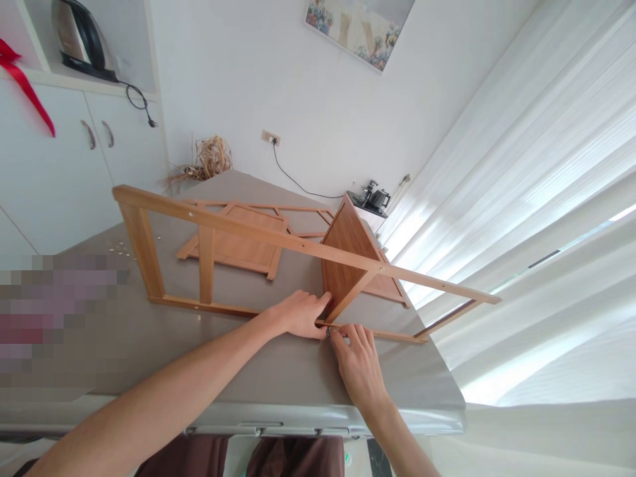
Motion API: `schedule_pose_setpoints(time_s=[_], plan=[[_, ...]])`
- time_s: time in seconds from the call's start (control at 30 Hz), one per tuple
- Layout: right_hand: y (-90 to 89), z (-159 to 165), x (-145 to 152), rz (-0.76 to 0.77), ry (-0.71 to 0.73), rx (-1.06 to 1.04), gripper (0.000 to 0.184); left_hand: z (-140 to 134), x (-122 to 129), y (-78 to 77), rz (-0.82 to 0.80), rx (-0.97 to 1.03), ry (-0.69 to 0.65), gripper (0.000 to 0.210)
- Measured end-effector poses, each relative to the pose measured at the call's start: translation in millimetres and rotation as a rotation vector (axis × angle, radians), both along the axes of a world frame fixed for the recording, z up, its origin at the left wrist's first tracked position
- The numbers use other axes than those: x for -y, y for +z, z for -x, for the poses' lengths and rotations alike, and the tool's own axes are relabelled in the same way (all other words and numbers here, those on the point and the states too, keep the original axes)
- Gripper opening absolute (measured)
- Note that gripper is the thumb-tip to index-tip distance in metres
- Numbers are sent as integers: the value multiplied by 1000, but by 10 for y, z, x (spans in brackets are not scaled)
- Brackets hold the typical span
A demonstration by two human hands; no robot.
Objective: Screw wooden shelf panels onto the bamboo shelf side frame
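Head view: our left hand (301, 314) grips the wooden frame (258, 232) by its lower rail (223, 309), one end near the desk's (288, 374) right edge; our right hand (360, 363) pinches a tiny piece (328, 332), unidentifiable. Stiff, light wood, we reckon: brace it at joints.

There are two bare hands (301, 313), one near wooden frame (206, 265) with two long rails (248, 230), two cabinet handles (90, 134), one wall socket (271, 138), one wall painting (360, 30), one red ribbon (30, 93).
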State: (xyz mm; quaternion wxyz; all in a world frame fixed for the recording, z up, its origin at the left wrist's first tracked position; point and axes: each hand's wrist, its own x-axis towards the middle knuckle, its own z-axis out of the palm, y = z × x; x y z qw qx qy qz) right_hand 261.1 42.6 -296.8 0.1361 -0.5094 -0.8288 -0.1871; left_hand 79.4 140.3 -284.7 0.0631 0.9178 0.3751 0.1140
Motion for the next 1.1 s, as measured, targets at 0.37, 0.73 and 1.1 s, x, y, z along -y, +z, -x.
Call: schedule_pose_setpoints(time_s=[0.37,0.73,1.1], plan=[[-61,-37,-15,42,8,-144,19,14,42,75,17,-20,11,57],[-83,-37,-10,54,9,-209,20,5,45,78,7,-22,19,56],[-64,-41,-3,18,24,-149,20,18,47,86,49,-9,15,55]])
